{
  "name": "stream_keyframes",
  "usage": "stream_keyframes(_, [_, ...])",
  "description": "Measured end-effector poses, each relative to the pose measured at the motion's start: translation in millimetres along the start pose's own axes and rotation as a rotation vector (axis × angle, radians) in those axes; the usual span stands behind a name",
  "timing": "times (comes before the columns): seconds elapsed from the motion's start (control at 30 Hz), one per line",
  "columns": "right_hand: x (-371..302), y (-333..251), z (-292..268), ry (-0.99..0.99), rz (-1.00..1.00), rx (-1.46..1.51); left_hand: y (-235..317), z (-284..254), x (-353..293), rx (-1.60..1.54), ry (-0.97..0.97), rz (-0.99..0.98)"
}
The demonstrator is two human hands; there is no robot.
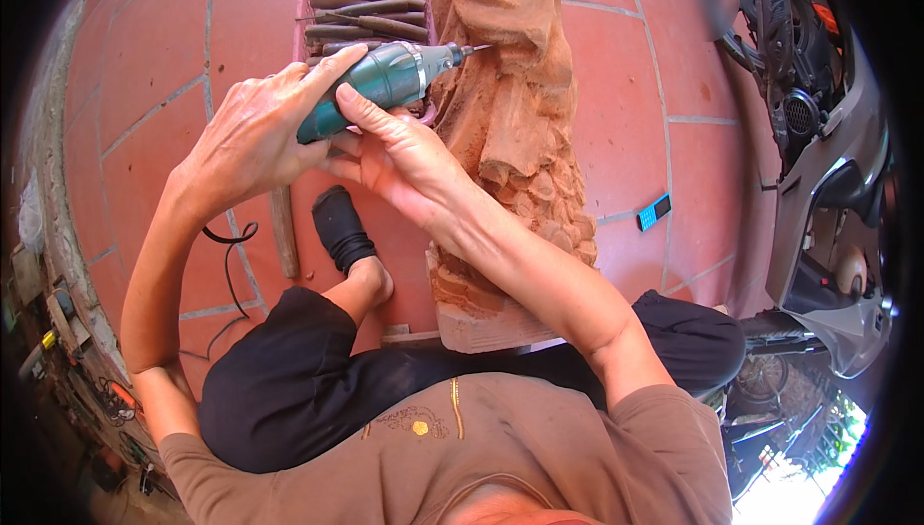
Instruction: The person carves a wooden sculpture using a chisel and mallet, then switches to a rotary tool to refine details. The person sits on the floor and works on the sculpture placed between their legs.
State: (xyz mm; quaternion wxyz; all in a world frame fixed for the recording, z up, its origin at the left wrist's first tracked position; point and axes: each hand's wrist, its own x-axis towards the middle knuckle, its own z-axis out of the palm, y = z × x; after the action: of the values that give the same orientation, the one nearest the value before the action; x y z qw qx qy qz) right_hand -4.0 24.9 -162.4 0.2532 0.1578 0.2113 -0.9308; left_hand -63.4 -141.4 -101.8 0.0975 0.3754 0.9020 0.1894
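Both of my hands are closed around a green die grinder (pixel 390 79) with a grey metal nose. My left hand (pixel 258 121) wraps the rear of its body, and my right hand (pixel 404 154) grips it from below and the near side. The thin bit points right at a reddish-brown wood carving (pixel 525 130) with draped folds and rounded, scale-like shapes. Bit and wood appear to meet at a fold, but I cannot tell whether they touch. The carving lies lengthwise away from me, its near end by my lap.
Beyond the grinder, a pink basket (pixel 302 20) holds several carving chisels (pixel 390 23). A wooden stick (pixel 285 231) lies beside my socked foot (pixel 339 222). A black cord (pixel 229 270) trails at left. On the tiles at right lies a blue phone (pixel 654 212), with a motorbike (pixel 837 179) farther right.
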Motion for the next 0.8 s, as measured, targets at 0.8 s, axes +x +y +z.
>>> stream_keyframes(0.8, [-2,-6,-2,0.027,-0.079,-0.037,0,2,12,0.006,0.030,0.070])
